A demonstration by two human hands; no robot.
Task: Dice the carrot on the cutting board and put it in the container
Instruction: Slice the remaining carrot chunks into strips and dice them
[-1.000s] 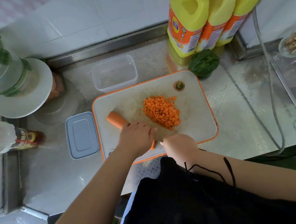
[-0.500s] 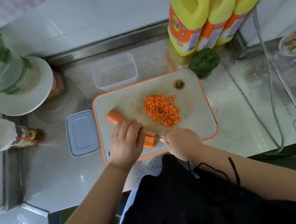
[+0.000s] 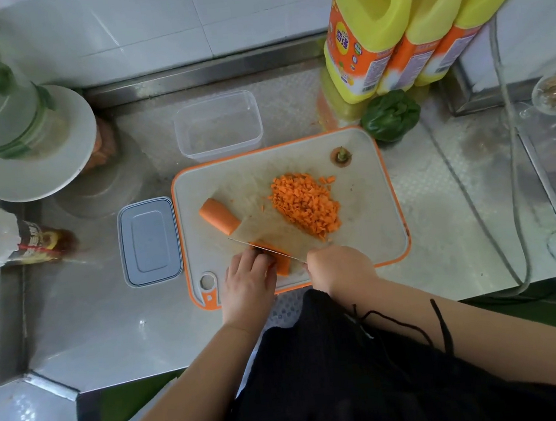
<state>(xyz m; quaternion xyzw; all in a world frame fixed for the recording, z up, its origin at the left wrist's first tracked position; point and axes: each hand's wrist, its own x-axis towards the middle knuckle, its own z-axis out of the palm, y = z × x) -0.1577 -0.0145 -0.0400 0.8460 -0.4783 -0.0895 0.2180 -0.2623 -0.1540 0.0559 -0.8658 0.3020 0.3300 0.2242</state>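
Pinning a carrot piece (image 3: 280,261) at the board's six o'clock edge, left hand (image 3: 248,282) with fingers curled onto it. Gripping a knife (image 3: 267,250) in the right hand (image 3: 339,269), fingers wrapped round the hidden handle. Blade lying across the piece, tip pointing toward ten o'clock. Piece's long axis apparently running ten to four, left fingertips just at eight o'clock of the blade. Second carrot chunk (image 3: 219,215) waiting at ten o'clock on the cutting board (image 3: 368,235), diced pile (image 3: 305,204) at centre. Clear container (image 3: 217,124) sitting at twelve o'clock, apparently holding nothing; lid (image 3: 149,241) lying at nine.
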